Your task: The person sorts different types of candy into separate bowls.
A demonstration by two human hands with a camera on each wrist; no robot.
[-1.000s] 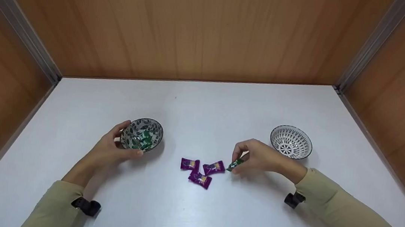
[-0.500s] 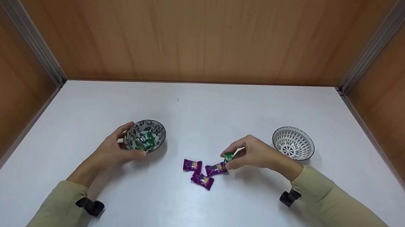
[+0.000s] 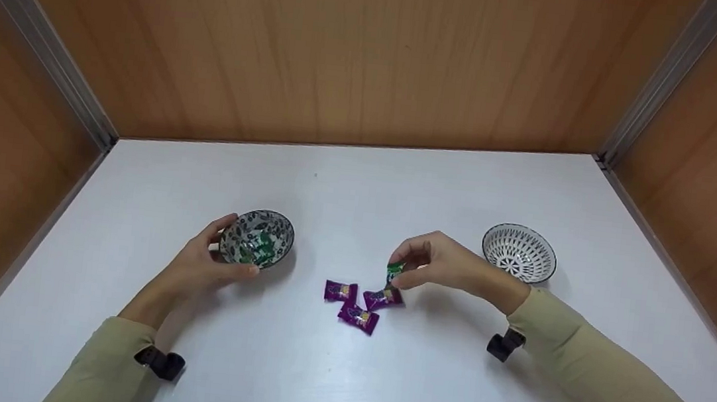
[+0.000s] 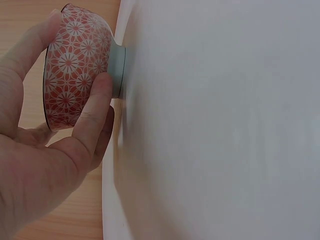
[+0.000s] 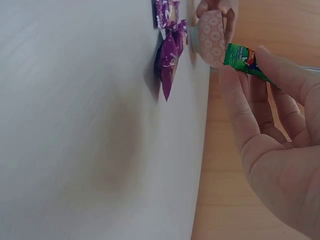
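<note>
On the left, my left hand [image 3: 194,270] grips a small patterned bowl [image 3: 282,226] by its rim and side. Its outside is red with white flowers, and the bowl [image 4: 75,60] stands on its pale foot in the left wrist view. Green-wrapped candies [image 3: 262,245] lie inside it. My right hand [image 3: 448,264] pinches one green-wrapped candy [image 3: 393,272] between thumb and fingers, raised off the table in the right wrist view. Just below are three purple-wrapped candies, one at the left [image 3: 340,292], one at the right [image 3: 383,299] and one in front [image 3: 358,318].
A second bowl [image 3: 520,245], white with dark marks inside, stands at the right behind the right forearm. Wooden panels [image 3: 374,56] enclose the white table [image 3: 339,385] at the back and both sides.
My right hand has lifted the green-wrapped candy from the table and carried it left, over the purple candies. The left hand keeps its hold on the bowl.
</note>
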